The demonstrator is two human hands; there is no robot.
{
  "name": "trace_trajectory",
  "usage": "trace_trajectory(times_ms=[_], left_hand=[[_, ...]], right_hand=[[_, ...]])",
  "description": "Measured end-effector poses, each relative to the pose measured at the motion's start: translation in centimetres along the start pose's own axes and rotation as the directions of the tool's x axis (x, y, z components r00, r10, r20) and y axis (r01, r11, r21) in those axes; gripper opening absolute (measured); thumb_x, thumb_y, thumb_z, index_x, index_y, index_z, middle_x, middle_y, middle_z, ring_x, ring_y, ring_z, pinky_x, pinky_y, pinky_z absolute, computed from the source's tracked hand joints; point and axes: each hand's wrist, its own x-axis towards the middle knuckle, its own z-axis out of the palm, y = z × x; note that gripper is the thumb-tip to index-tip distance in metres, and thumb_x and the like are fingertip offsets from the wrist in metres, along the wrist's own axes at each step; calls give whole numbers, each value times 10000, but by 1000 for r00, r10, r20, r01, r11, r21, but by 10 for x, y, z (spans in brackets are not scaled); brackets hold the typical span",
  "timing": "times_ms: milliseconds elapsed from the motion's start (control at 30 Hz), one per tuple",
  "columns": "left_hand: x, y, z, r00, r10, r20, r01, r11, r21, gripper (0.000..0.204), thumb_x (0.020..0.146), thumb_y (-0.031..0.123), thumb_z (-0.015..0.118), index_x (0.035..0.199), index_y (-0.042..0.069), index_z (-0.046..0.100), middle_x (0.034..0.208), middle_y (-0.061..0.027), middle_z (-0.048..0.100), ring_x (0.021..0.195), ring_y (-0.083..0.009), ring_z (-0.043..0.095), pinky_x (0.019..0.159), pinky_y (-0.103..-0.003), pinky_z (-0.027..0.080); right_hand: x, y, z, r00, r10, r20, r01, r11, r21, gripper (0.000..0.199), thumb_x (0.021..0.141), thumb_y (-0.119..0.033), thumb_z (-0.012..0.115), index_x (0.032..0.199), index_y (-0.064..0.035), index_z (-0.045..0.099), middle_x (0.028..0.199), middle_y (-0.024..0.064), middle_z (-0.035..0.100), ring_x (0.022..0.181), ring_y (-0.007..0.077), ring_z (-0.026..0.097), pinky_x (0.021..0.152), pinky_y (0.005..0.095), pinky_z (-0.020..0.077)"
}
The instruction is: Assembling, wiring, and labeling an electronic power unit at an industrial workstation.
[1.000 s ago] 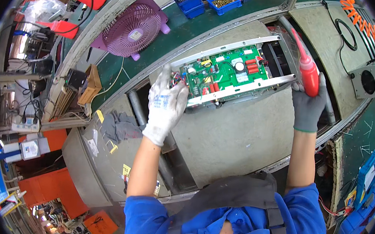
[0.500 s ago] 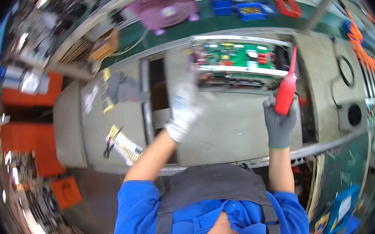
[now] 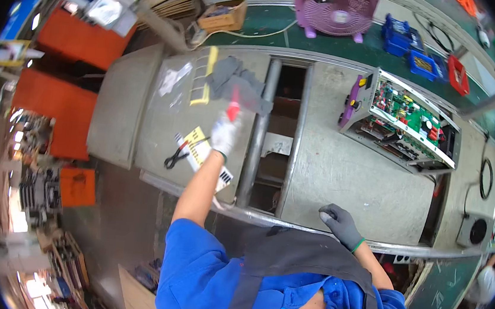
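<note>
My left hand (image 3: 224,133), in a white glove and smeared by motion, holds a red squeeze bottle (image 3: 233,111) with a thin nozzle over the left bench section. Just beyond the bottle lies a crumpled grey cloth (image 3: 225,76). Below and beside this hand are a yellow-and-white sheet of labels (image 3: 199,163) and a small dark hand tool (image 3: 177,157). My right hand (image 3: 341,224), in a grey glove, hovers near the bench's front edge with its fingers curled and nothing visible in them. Farther right stands an opened electronic unit (image 3: 376,116) with a green circuit board (image 3: 417,122).
A metal-railed gap (image 3: 267,126) splits the bench. Behind it stand a purple fan (image 3: 338,14), a cardboard box (image 3: 223,21), blue bins (image 3: 397,35) and a red bin (image 3: 459,75). Orange boxes (image 3: 51,115) are at left. Another person (image 3: 490,279) is at far right.
The red bottle has passed from my right hand to my left, which has swung left with it. My right hand has come down toward the bench's front edge. The view has turned left.
</note>
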Motion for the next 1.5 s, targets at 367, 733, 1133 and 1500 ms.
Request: trace_trajectory(times_ms=[367,733,1133,1500], left_hand=[[118,-76,27,958,148,244,-212,943,257,704,954,655,433,1100,17,694,1071,-271,699,977,-445,667,781,-521,532],[0,231,20,659,750,-64,-676,552,-488,466,1057,237,511,1423,-50,482,1508,-247,438,1411,-383,405,1173,-462,307],[-39,243,50,859,418,294,-366,905,-217,450,1031,228,465,1395,-36,493,1372,-192,557,1237,-292,543,1079,-418,411],[-157,267,86,326,466,823,-540,806,-242,278,988,176,581,1211,23,646,1172,-185,658,1030,-310,659,859,-390,541]], right_hand=[[-70,47,-4,858,238,-456,-199,971,132,451,954,-377,627,1129,37,661,1034,161,699,980,261,661,885,402,519],[-108,198,-306,19,409,-912,-147,904,402,408,906,-380,667,1100,-26,723,1005,146,736,873,251,698,819,375,537],[-5,349,-410,715,426,-554,-355,904,236,387,939,-270,554,1229,-48,684,1230,197,691,1109,320,662,960,412,493],[-175,193,-382,573,474,-669,-414,871,264,617,924,-567,609,900,37,735,789,179,710,702,283,672,685,413,514]])
